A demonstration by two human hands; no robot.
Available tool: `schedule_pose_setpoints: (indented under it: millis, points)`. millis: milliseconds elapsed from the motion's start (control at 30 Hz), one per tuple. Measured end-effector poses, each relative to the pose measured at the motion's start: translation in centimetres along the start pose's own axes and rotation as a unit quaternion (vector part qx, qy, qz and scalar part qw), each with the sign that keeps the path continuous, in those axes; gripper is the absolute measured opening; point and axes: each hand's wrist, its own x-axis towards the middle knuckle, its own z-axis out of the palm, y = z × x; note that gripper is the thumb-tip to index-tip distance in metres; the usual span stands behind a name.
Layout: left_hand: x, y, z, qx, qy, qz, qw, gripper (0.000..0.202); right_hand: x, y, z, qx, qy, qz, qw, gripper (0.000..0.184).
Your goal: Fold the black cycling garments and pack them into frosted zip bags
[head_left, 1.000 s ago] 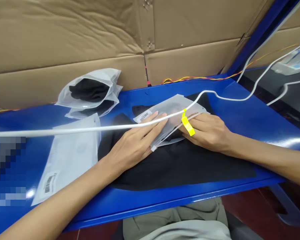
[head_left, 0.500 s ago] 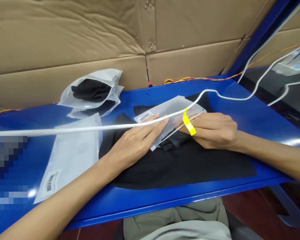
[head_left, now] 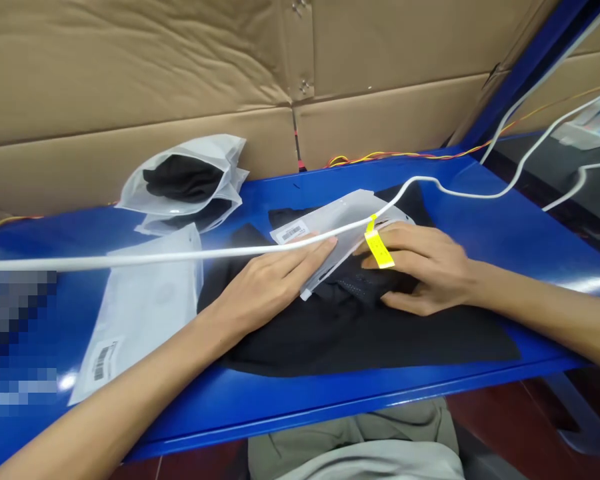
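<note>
A frosted white zip bag (head_left: pixel 350 208) with a barcode label lies slanted on black fabric (head_left: pixel 340 340), which is spread over the blue table. Flat on the bag's left part rests my left hand (head_left: pixel 273 287), fingers stretched out. At the bag's lower right edge, my right hand (head_left: pixel 425 270) is open, thumb and fingers apart over a bunched black piece (head_left: pixel 350 287) with small pale dots. Its fingertips touch the black fabric; some are hidden behind a yellow tag (head_left: pixel 379 249) on a white cable (head_left: pixel 240 253) that crosses the view in front.
Another frosted bag (head_left: pixel 150 293) with a barcode lies on the left of the blue table (head_left: pixel 205 417). Open bags (head_left: pixel 195 153) with black fabric inside stand at the back, by a cardboard wall (head_left: pixel 145 73). Twisted coloured wires (head_left: pixel 375 158) run along the rear edge.
My right hand has come away from the bag's edge, its fingers spreading and its thumb lowering onto the black fabric. The raised bag edge has dropped. My left hand has stayed in place.
</note>
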Motion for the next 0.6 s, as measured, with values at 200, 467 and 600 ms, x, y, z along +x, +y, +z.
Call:
schedule_pose_setpoints:
  millis: [200,467,600]
  points:
    - [0.23,0.03,-0.28,-0.008,-0.010,0.014,1.000,0.057,0.02,-0.21,0.26,-0.049,-0.046,-0.040,0.997,0.037]
    - [0.15,-0.31,-0.23,-0.022,-0.053,0.012,0.998,0.055,-0.03,-0.38,0.05,0.027,-0.007,-0.045,0.999,0.022]
    - [-0.03,-0.52,-0.05,-0.035,-0.070,-0.008,0.997,0.056,0.28,-0.50,-0.15,0.049,0.001,-0.054,0.997,0.020]
